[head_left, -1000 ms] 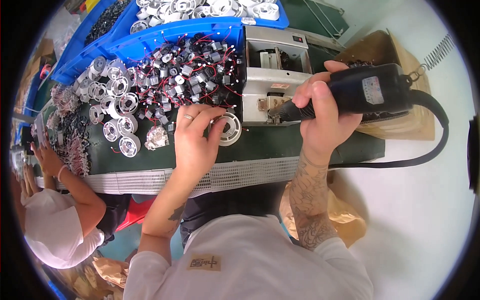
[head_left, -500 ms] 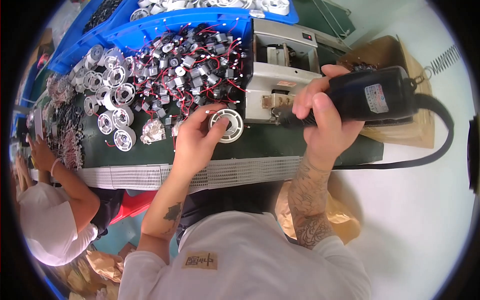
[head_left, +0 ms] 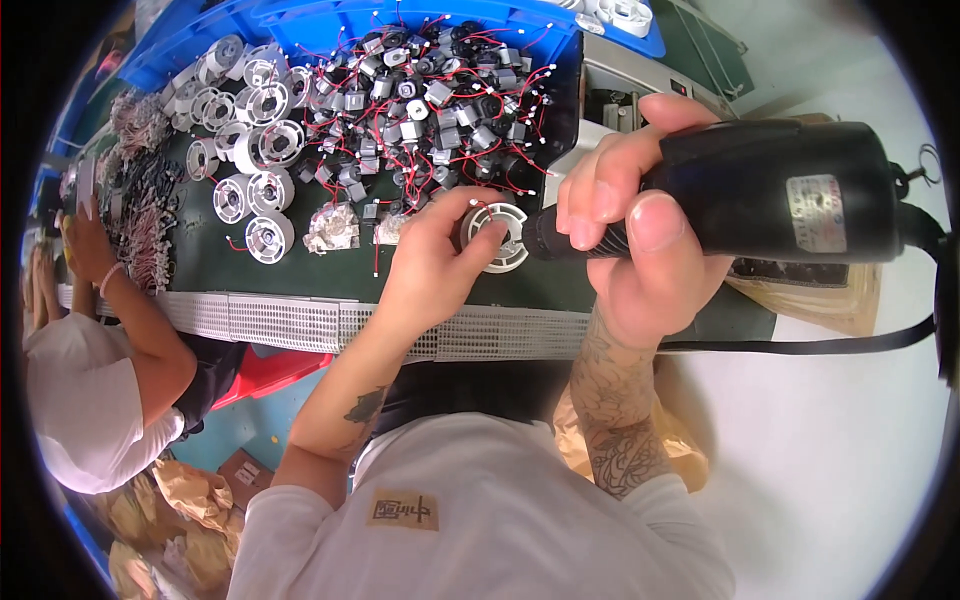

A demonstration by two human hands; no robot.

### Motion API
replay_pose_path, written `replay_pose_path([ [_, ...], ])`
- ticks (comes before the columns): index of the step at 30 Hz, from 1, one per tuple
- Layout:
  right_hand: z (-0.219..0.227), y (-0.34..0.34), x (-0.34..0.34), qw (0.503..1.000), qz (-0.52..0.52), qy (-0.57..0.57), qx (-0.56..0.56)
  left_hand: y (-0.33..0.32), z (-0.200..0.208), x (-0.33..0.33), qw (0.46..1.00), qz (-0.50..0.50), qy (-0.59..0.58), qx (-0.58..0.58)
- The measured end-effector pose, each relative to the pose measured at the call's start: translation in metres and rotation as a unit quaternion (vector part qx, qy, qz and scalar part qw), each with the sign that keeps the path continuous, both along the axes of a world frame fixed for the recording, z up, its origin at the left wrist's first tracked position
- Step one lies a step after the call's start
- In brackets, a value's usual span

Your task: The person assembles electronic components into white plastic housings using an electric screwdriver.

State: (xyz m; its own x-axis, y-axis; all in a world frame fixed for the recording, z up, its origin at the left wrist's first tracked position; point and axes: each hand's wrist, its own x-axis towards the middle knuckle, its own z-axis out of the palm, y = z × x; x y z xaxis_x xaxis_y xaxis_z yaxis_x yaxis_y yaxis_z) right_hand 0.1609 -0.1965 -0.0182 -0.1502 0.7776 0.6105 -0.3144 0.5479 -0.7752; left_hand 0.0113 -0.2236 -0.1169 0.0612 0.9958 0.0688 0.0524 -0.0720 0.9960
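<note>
My left hand (head_left: 432, 268) is closed on a white round plastic housing (head_left: 506, 264) at the bench's front, thumb laid over its middle. My right hand (head_left: 650, 235) is wrapped round a black electric screwdriver (head_left: 745, 180), which lies almost level. The screwdriver's narrow front end points left and overlaps the housing's right side; its bit is hidden. Behind the left hand is a heap of small grey and black motors (head_left: 410, 130) with red wires. More white round housings (head_left: 267, 145) are piled to the left of the heap.
A grey metal machine (head_left: 650, 70) stands behind the screwdriver. Blue bins (head_left: 300, 25) line the back. A black cable (head_left: 800, 347) runs at the right. Small silvery packets (head_left: 332, 228) lie before the motors. At far left a co-worker's hand (head_left: 88, 245) is among bundled wires (head_left: 150, 235).
The screwdriver has come lower and closer to the housing, its front end now overlapping the housing's right side. My left hand still holds the housing. The whole view has shifted.
</note>
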Motion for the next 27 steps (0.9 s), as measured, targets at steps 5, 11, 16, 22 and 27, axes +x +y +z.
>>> replay_pose_path([
  [5, -0.005, 0.001, 0.001, 0.999, -0.017, -0.037, -0.008, -0.001, -0.001, -0.002, 1.000, -0.002, 0.002, -0.021],
  [11, -0.001, -0.006, -0.003, 0.999, -0.024, -0.022, -0.036, 0.000, -0.009, -0.001, 1.000, 0.003, 0.010, -0.001],
  [16, -0.002, -0.005, -0.003, 0.999, -0.015, -0.018, -0.038, 0.000, -0.008, -0.002, 1.000, 0.006, 0.003, -0.003],
  [22, -0.007, -0.002, -0.004, 0.998, 0.013, -0.068, 0.011, -0.001, -0.014, 0.001, 0.999, 0.021, -0.021, 0.036],
  [27, -0.009, -0.003, -0.010, 0.999, -0.002, -0.031, -0.013, -0.001, -0.012, 0.002, 0.999, 0.022, -0.011, 0.023],
])
